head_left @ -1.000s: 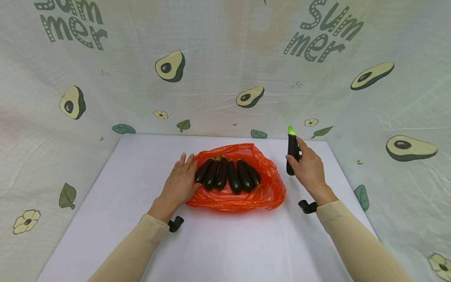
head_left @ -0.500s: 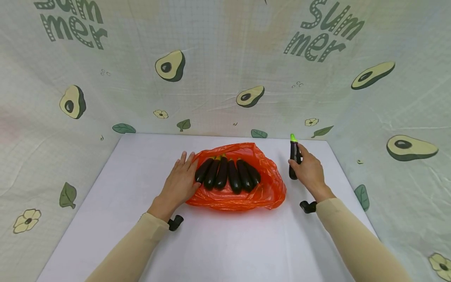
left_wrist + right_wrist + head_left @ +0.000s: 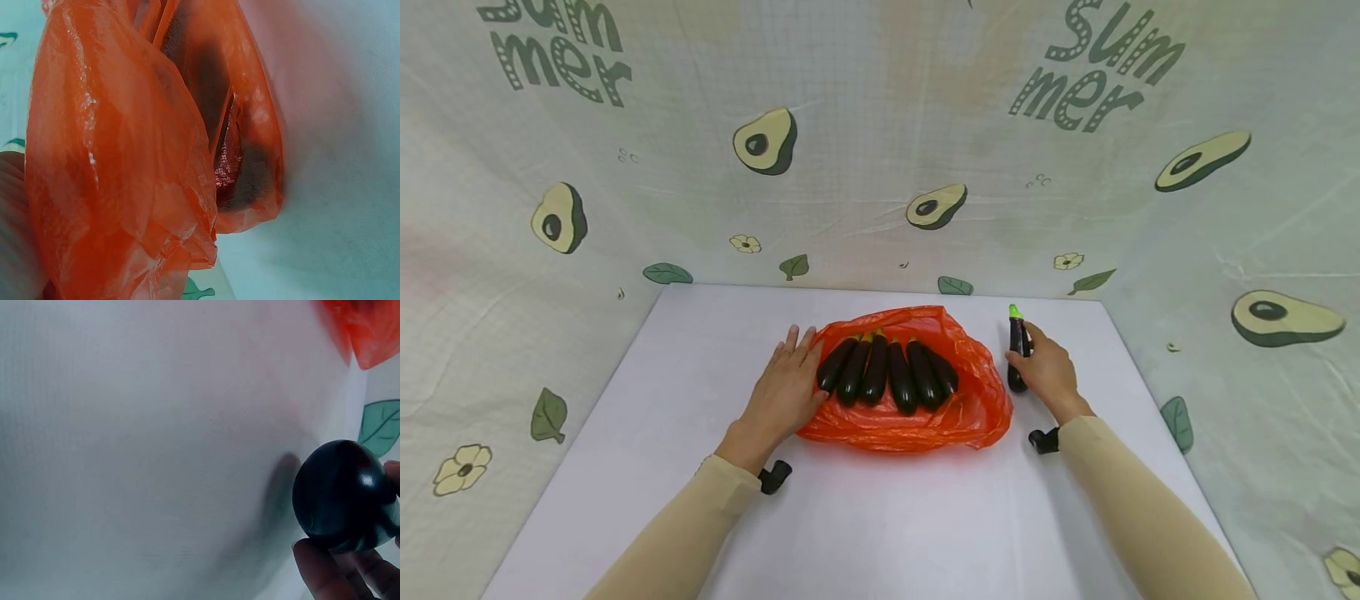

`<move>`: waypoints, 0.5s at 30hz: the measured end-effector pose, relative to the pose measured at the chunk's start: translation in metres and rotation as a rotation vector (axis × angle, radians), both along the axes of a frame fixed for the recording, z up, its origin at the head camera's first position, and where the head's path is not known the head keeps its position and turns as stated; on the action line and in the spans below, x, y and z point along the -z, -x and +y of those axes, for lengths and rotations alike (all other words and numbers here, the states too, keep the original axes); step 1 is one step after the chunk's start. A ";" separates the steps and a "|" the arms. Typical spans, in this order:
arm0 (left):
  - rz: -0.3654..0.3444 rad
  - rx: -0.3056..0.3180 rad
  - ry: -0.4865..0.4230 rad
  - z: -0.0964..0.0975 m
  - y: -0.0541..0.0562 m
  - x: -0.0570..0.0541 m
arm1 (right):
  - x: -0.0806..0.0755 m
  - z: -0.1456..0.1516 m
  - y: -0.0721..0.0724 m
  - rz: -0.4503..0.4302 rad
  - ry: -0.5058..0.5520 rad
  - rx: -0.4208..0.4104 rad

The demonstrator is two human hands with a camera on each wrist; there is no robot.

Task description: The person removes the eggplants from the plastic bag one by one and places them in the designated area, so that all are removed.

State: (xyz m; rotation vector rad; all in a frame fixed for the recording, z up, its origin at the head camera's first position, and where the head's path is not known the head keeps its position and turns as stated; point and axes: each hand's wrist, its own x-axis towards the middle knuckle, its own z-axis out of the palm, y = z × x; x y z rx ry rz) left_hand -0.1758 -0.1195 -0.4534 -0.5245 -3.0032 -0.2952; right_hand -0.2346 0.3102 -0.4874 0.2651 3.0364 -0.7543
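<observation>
My right hand (image 3: 1049,368) grips a dark eggplant (image 3: 1017,358) with a bright green stem end, just right of the bag in the head view. Its stem points away from me. In the right wrist view the glossy round end of this eggplant (image 3: 344,497) sits between thumb and fingers, with a shadow on the table beside it. My left hand (image 3: 782,387) lies with fingers extended against the left rim of an open red plastic bag (image 3: 985,408). Inside the bag several eggplants (image 3: 876,367) lie side by side. In the left wrist view the bag (image 3: 119,162) hides most of that hand.
A white table (image 3: 880,517) carries the bag. Behind and at both sides hangs a pale cloth (image 3: 850,167) printed with avocados and leaves. Each wrist wears a small black device, one of them the right wrist device (image 3: 1043,442).
My right hand has brought the eggplant down and nearer to me, closer to the table and the bag's right side. The left hand and the bag have stayed in place.
</observation>
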 end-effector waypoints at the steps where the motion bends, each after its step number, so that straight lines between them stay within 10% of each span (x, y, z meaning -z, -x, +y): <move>1: 0.000 0.000 -0.001 0.000 0.000 0.000 | 0.001 0.001 0.001 -0.007 -0.001 0.001; 15: 0.002 0.000 0.000 0.002 -0.001 0.002 | 0.008 0.003 0.006 -0.122 0.115 0.020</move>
